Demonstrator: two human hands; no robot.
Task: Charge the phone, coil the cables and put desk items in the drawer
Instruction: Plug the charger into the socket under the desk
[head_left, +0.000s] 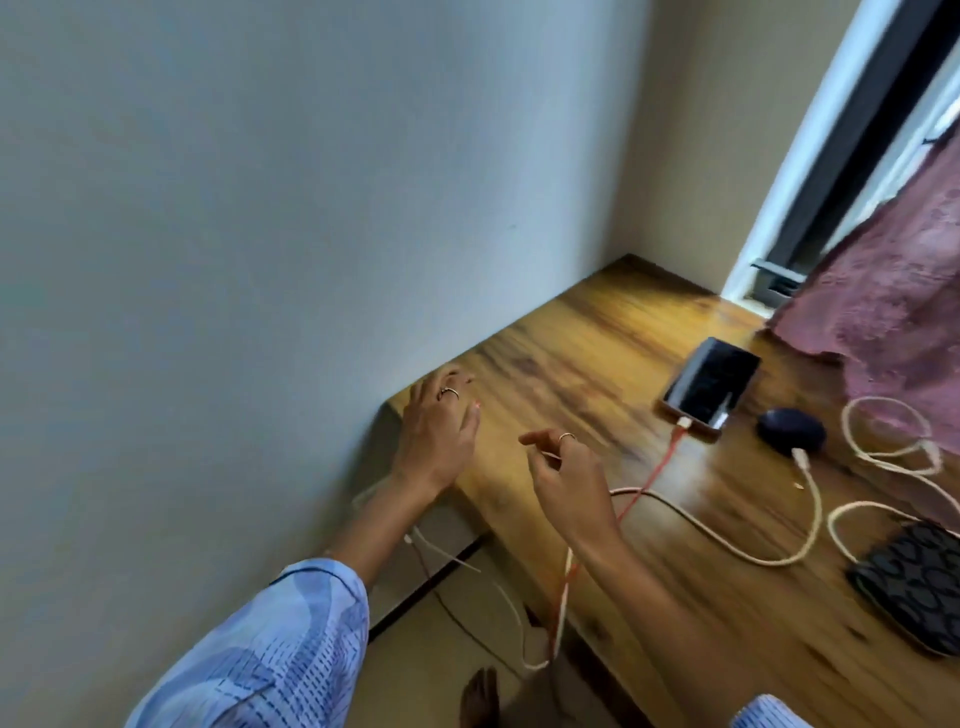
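Observation:
A black phone (711, 383) lies face up on the wooden desk (597, 332), with a red cable (660, 467) plugged into its near end. That cable runs across the desk and hangs over the front edge. A white cable (727, 545) snakes over the desk; another white cable (893, 452) lies looped at the right. A dark round object (790, 430) sits beside the phone, and a patterned black pouch (914, 582) lies at the right. My left hand (436, 431) rests flat on the desk's left corner. My right hand (566, 478) hovers above the desk, fingers loosely apart, holding nothing.
A pale wall (260, 234) runs along the desk's left side. A pink cloth (904, 291) hangs over the desk's far right. More thin cables (493, 587) dangle below the desk edge towards the floor, where a bare foot (480, 696) shows.

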